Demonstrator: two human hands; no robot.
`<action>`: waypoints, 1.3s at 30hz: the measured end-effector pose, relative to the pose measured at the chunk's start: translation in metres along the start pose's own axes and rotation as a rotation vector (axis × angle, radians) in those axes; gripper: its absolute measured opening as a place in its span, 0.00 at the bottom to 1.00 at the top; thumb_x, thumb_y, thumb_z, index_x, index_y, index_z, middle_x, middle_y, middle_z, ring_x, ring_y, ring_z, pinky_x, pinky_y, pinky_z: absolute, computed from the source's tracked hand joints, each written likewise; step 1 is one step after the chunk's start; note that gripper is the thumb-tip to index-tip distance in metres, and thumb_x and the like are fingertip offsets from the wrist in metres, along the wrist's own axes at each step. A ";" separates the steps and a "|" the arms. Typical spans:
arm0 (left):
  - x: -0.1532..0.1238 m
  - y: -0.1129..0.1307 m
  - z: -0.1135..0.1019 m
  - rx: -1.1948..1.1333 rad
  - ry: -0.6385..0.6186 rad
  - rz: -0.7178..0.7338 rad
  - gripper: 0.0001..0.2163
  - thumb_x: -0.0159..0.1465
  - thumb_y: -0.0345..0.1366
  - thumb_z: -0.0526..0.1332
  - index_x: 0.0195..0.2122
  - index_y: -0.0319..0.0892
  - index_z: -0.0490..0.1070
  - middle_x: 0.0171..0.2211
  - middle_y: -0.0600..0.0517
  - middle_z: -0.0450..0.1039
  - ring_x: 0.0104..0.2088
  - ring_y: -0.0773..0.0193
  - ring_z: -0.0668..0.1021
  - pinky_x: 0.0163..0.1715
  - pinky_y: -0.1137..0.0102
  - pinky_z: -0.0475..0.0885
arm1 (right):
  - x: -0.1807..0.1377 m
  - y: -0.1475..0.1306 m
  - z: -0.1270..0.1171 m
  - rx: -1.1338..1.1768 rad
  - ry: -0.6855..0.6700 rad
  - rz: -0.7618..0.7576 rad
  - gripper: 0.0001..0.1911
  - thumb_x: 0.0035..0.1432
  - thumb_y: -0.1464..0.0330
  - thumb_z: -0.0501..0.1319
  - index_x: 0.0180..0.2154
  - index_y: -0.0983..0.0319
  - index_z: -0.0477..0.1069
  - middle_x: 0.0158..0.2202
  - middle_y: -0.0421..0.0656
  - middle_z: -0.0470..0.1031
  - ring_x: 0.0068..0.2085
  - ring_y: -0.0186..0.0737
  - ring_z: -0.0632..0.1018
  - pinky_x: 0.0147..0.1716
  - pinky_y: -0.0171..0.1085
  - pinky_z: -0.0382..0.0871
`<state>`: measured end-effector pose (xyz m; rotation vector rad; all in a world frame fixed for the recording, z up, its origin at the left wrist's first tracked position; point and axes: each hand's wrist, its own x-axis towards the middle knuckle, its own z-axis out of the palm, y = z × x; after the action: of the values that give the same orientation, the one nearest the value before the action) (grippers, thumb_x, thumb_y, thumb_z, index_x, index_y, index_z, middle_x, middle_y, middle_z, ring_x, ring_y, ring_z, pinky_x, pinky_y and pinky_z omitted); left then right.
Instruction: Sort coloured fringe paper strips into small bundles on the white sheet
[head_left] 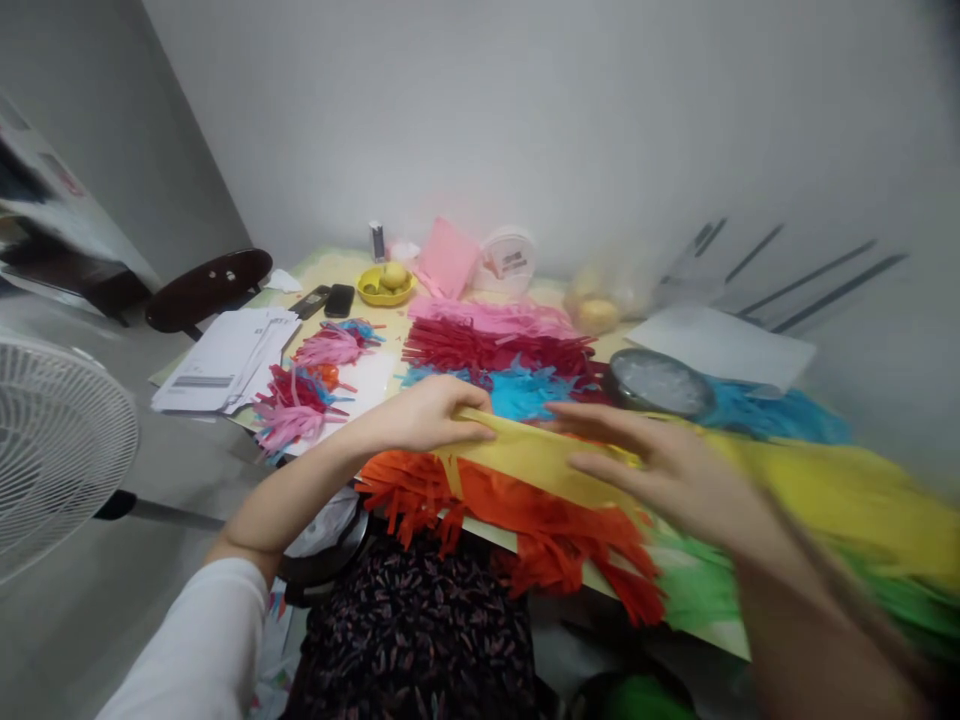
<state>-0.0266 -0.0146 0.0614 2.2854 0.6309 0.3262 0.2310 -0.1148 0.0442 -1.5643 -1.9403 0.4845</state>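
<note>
My left hand [431, 412] pinches the left end of a folded yellow tissue-paper strip [529, 458] that lies across the table. My right hand [660, 465] rests on the same strip further right, its fingers stretched flat and a little blurred by motion. Under the strip lie fringed orange tissue [540, 525], green tissue [694, 585] and more yellow tissue [855, 500]. Beyond my hands are blue fringe [525, 392], dark red fringe [487, 350] and pink fringe [495, 317].
A round tin [658, 383] and a white sheet [724, 345] sit at the right. Fringe bundles [307, 395], papers [225, 362], two phones [328, 300], a yellow bowl [385, 287] and a tub [508, 260] lie left and back. A fan [52, 450] stands at the left.
</note>
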 end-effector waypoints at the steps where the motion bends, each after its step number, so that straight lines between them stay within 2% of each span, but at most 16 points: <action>1: 0.000 0.000 0.001 0.006 -0.002 -0.006 0.09 0.62 0.38 0.61 0.31 0.38 0.73 0.28 0.55 0.71 0.30 0.68 0.70 0.30 0.74 0.60 | 0.005 -0.005 0.006 0.024 -0.072 0.012 0.20 0.57 0.50 0.60 0.42 0.56 0.80 0.39 0.43 0.82 0.39 0.46 0.81 0.38 0.39 0.74; 3: -0.001 -0.002 0.001 0.013 -0.013 -0.027 0.08 0.61 0.38 0.62 0.31 0.38 0.74 0.28 0.54 0.72 0.29 0.68 0.71 0.30 0.74 0.60 | 0.012 -0.014 0.015 0.056 -0.186 0.031 0.19 0.60 0.52 0.58 0.33 0.58 0.78 0.32 0.42 0.81 0.33 0.43 0.80 0.32 0.38 0.71; 5: -0.001 -0.003 -0.001 0.006 -0.030 -0.035 0.09 0.60 0.39 0.64 0.32 0.38 0.75 0.30 0.53 0.74 0.31 0.67 0.72 0.31 0.75 0.62 | 0.017 -0.020 0.020 0.057 -0.221 0.036 0.19 0.60 0.53 0.57 0.29 0.59 0.76 0.27 0.41 0.79 0.29 0.41 0.77 0.29 0.36 0.68; 8: 0.002 -0.005 -0.004 -0.032 -0.076 -0.023 0.13 0.60 0.44 0.65 0.37 0.39 0.78 0.34 0.52 0.77 0.33 0.66 0.74 0.33 0.74 0.64 | 0.020 -0.023 0.020 0.061 -0.256 0.005 0.17 0.59 0.54 0.58 0.29 0.59 0.76 0.26 0.40 0.78 0.28 0.40 0.76 0.27 0.35 0.66; 13: 0.006 -0.007 -0.001 -0.071 -0.118 -0.048 0.15 0.60 0.45 0.64 0.28 0.37 0.76 0.22 0.55 0.69 0.25 0.70 0.69 0.25 0.75 0.58 | 0.017 -0.023 0.016 0.041 -0.246 0.001 0.17 0.59 0.55 0.58 0.27 0.58 0.76 0.24 0.40 0.77 0.26 0.39 0.74 0.26 0.35 0.64; 18: 0.003 -0.009 0.002 -0.093 -0.091 -0.034 0.14 0.60 0.44 0.64 0.25 0.37 0.73 0.21 0.57 0.65 0.24 0.71 0.66 0.25 0.75 0.58 | 0.010 -0.016 0.016 0.071 -0.247 0.003 0.17 0.59 0.54 0.60 0.28 0.59 0.77 0.25 0.40 0.77 0.27 0.39 0.74 0.27 0.35 0.65; 24: -0.005 -0.011 0.011 -0.160 0.004 -0.028 0.10 0.61 0.40 0.62 0.31 0.38 0.72 0.27 0.55 0.69 0.28 0.70 0.70 0.28 0.76 0.62 | -0.003 -0.015 0.022 0.177 -0.053 0.102 0.17 0.57 0.53 0.62 0.26 0.59 0.73 0.23 0.39 0.74 0.25 0.37 0.72 0.26 0.34 0.67; 29: -0.012 -0.015 0.027 -0.561 0.102 -0.177 0.12 0.61 0.42 0.63 0.36 0.37 0.73 0.26 0.55 0.69 0.24 0.69 0.74 0.24 0.75 0.69 | -0.019 -0.011 0.038 0.278 0.162 0.193 0.12 0.55 0.57 0.64 0.30 0.58 0.76 0.27 0.41 0.77 0.27 0.40 0.76 0.27 0.35 0.71; 33: -0.014 -0.021 0.034 -0.746 0.142 -0.144 0.11 0.60 0.37 0.64 0.41 0.37 0.77 0.32 0.50 0.76 0.24 0.68 0.78 0.28 0.73 0.72 | -0.029 -0.005 0.050 0.402 0.322 0.253 0.07 0.53 0.61 0.65 0.32 0.56 0.79 0.32 0.43 0.81 0.33 0.44 0.80 0.31 0.38 0.74; 36: -0.016 -0.025 0.033 -0.803 0.135 -0.120 0.10 0.58 0.33 0.63 0.39 0.39 0.80 0.33 0.49 0.79 0.25 0.68 0.79 0.30 0.73 0.73 | -0.031 -0.003 0.054 0.497 0.372 0.272 0.05 0.51 0.62 0.66 0.28 0.55 0.79 0.31 0.43 0.81 0.32 0.45 0.79 0.29 0.38 0.74; 39: -0.017 -0.025 0.032 -0.838 0.126 -0.113 0.08 0.56 0.31 0.64 0.35 0.39 0.81 0.34 0.48 0.79 0.25 0.68 0.79 0.32 0.72 0.73 | -0.030 -0.005 0.055 0.592 0.387 0.202 0.06 0.49 0.63 0.68 0.22 0.55 0.78 0.28 0.43 0.78 0.30 0.43 0.78 0.29 0.38 0.72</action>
<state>-0.0372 -0.0268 0.0205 1.4321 0.5436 0.5586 0.1956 -0.1404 -0.0014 -1.3383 -1.2081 0.7035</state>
